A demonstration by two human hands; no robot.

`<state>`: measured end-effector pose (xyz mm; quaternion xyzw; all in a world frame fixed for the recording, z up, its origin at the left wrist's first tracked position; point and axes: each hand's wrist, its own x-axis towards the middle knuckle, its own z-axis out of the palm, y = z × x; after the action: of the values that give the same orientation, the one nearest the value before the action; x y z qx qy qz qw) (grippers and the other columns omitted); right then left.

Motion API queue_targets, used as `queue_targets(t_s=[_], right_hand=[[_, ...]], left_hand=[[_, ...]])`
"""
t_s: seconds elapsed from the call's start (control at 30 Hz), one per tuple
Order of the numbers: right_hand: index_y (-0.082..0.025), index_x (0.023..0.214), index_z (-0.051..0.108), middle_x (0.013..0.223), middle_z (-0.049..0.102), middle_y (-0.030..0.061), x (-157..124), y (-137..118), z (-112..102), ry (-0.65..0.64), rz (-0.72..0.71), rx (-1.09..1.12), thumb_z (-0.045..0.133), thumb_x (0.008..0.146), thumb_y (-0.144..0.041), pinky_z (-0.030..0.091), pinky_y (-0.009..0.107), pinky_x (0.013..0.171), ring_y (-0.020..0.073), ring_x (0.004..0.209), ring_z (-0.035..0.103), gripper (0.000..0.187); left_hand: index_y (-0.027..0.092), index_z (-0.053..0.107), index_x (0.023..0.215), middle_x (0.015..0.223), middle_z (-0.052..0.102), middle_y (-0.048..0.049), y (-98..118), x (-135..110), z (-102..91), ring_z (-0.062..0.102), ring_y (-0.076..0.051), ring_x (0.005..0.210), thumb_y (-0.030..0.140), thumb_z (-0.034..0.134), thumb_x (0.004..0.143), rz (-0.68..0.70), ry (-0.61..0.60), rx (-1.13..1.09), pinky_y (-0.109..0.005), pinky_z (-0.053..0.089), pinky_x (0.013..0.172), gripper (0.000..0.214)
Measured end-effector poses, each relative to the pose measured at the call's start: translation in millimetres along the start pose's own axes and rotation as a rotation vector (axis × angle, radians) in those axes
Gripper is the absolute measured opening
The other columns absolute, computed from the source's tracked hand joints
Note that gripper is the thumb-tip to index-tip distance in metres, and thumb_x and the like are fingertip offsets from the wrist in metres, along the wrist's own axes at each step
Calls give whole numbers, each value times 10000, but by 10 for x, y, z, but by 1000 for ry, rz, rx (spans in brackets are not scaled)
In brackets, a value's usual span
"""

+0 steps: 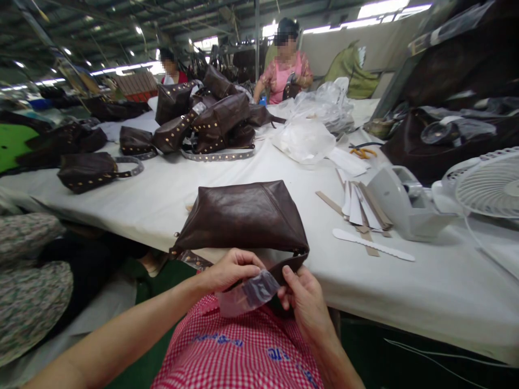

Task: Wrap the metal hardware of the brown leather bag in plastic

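One clear plastic piece [248,300] sits pinched by left fingers [248,259], the strap [294,262] of a brown bag [243,216] by right fingers [292,281].

Lettering: blue [278,354], several clusters | Carrier: checked apron [227,363], below its upper visible edge | Reading: illegible, blurred and creased

A bag workshop
Studded brown bags [222,116] heap at eleven o'clock, an aproned co-worker [283,82] at twelve, under long roof beams [194,13].
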<state>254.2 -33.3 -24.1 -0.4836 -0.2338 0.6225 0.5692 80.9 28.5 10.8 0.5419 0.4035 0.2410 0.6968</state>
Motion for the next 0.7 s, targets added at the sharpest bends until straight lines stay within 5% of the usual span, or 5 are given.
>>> queue_targets(t_s=[0.17, 0.5, 0.7], right_hand=[[-163, 857, 562, 591, 575, -54, 12, 18, -5, -12, 6, 30, 819, 629, -577, 354, 135, 323, 63, 413, 489, 538], [-167, 899, 578, 519, 549, -59, -17, -30, -41, -76, 23, 24, 797, 683, -553, 341, 140, 351, 58, 391, 437, 494], [-173, 877, 573, 489, 517, -75, -20, -28, -53, -85, 42, 64, 805, 676, -543, 325, 140, 343, 54, 375, 405, 481]], left_hand=[[116, 739, 819, 758, 712, -46, 3, 2, -25, 593, -129, 665, 322, 669, 788, 131, -18, 224, -216, 455, 641, 221], [137, 645, 797, 792, 637, -71, 148, 81, -27, 577, -151, 742, 340, 489, 929, 430, -241, 593, -246, 456, 725, 288], [116, 638, 817, 762, 611, -47, 182, 113, -54, 535, -130, 702, 389, 516, 931, 268, -315, 429, -234, 443, 678, 320]])
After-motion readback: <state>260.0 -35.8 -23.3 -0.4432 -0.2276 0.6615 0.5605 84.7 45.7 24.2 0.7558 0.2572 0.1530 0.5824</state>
